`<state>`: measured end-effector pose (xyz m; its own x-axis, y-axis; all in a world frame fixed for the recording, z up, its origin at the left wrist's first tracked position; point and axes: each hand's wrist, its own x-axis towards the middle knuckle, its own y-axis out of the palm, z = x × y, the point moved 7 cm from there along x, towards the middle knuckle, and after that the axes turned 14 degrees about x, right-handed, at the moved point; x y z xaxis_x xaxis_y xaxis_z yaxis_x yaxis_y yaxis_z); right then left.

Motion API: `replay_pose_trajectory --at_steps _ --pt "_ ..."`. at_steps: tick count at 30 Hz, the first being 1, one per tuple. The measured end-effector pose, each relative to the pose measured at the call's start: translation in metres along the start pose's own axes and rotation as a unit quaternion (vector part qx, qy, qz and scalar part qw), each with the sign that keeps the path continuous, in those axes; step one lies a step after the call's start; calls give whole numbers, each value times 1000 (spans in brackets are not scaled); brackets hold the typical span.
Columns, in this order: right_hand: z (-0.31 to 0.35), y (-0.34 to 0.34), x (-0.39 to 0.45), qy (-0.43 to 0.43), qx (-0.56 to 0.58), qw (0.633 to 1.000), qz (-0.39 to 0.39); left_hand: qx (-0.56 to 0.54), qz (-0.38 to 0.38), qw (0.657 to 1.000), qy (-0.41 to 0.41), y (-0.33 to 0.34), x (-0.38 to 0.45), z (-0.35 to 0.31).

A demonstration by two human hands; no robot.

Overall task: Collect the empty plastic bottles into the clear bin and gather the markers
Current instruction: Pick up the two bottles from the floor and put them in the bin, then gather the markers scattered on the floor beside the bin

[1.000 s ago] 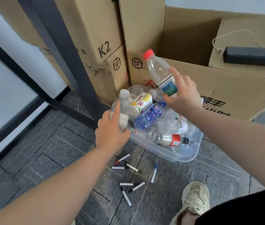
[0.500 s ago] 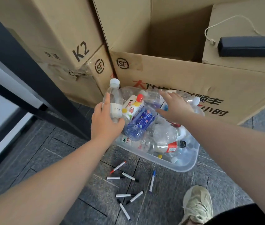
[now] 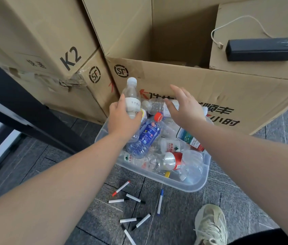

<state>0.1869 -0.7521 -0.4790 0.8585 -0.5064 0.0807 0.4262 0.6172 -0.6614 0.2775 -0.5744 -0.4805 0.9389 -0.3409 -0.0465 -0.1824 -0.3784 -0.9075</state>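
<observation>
the left hand grips an upright clear bottle with a white cap, fingers and thumb curled round its labelled middle, at the far left corner of the clear bin. the right hand hovers palm down over the heap of bottles in the bin, fingers straight and spread, holding nothing; whether it touches the bottle under it cannot be told. below it lie a blue bottle and a red-labelled bottle. the markers lie scattered on the grey floor just in front of the bin, beside a pale shoe. cardboard boxes stand behind.
</observation>
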Motion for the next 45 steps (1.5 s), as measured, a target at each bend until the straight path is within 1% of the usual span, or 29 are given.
replay_pose_trajectory --at_steps 6,7,10,12,18,24,29,33,36,38,42,44,45 --pt "-5 -9 6 11 7 1000 -26 25 23 999 16 24 1 -14" --pt "-5 -9 6 10 6 1000 -24 47 35 998 22 30 2 -14" --pt "-2 -4 4 2 -7 1000 -9 177 81 980 31 46 2 -9" --pt "0 -2 3 -2 -11 1000 -3 208 93 973 27 47 2 -8" --pt "14 0 0 -15 -10 1000 6 200 75 976 48 28 1 -13" --pt "44 3 -13 -51 -5 998 27 204 38 975 82 0 -19 -1" --pt "69 26 -28 -82 7 995 51 227 45 970 72 -16 -53 31" --pt "88 51 -58 -122 6 990 71 242 53 968 48 -15 -90 70" --pt "100 74 -95 -172 0 979 106 247 79 966 17 -2 -124 104" --pt "103 95 -123 -207 2 968 145 255 108 961 -10 10 -145 128" --pt "92 138 -184 -282 11 932 228 270 163 948 -42 39 -184 169" --pt "69 156 -201 -282 -4 930 235 271 184 943 -52 53 -196 188" --pt "56 165 -207 -263 -19 930 255 272 194 941 -58 61 -201 198"
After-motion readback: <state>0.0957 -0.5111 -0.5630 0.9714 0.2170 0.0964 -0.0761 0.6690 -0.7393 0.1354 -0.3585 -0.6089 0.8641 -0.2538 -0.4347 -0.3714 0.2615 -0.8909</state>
